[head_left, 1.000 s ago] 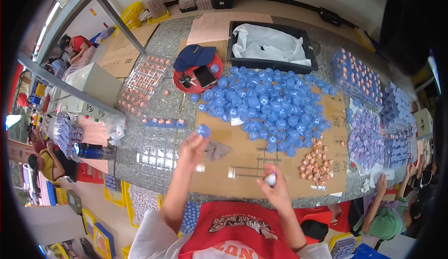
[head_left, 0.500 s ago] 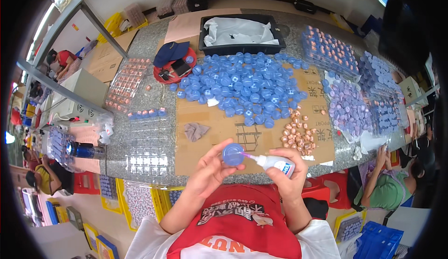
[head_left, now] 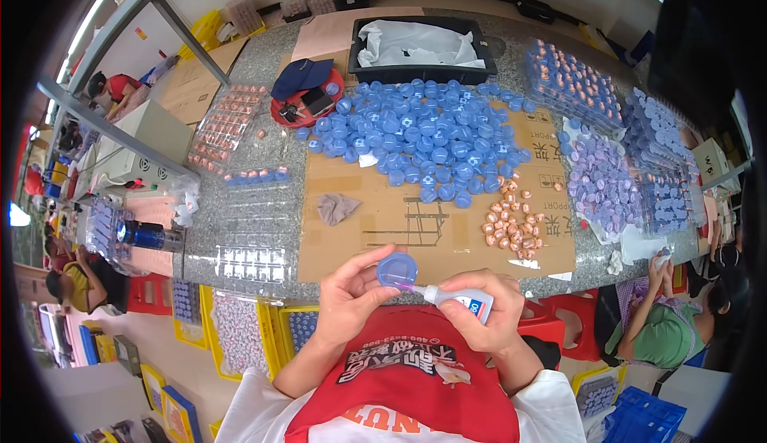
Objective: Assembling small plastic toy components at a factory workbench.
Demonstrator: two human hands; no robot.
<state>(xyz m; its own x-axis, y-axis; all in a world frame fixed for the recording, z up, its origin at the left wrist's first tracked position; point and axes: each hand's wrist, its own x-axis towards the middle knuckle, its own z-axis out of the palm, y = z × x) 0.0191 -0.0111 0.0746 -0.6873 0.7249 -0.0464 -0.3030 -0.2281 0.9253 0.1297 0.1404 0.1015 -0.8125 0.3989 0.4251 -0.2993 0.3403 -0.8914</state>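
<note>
My left hand (head_left: 351,290) pinches a round, translucent blue cap (head_left: 396,270) by its edge, its hollow side tilted toward me. In my right hand (head_left: 489,307) lies a white glue bottle (head_left: 463,301), tipped to the left. The bottle's thin purple nozzle (head_left: 409,287) reaches the lower rim of the cap; whether any glue is coming out is too small to see. Beyond my hands a large heap of similar blue caps (head_left: 431,135) covers the cardboard (head_left: 359,255). Small copper-and-white pieces (head_left: 511,223) form a pile to its right.
A grey cloth (head_left: 337,208) lies left on the cardboard. A black bin (head_left: 423,75) with a white liner stands behind the heap. Clear trays (head_left: 571,83) and purple pieces (head_left: 599,179) fill the right side. A red dish (head_left: 307,107) holds a dark cap and keys. Another person (head_left: 663,323) sits at right.
The nozzle tip has moved from the right side of the blue cap to its lower rim. Both hands have shifted slightly, and the whole view has tilted a little.
</note>
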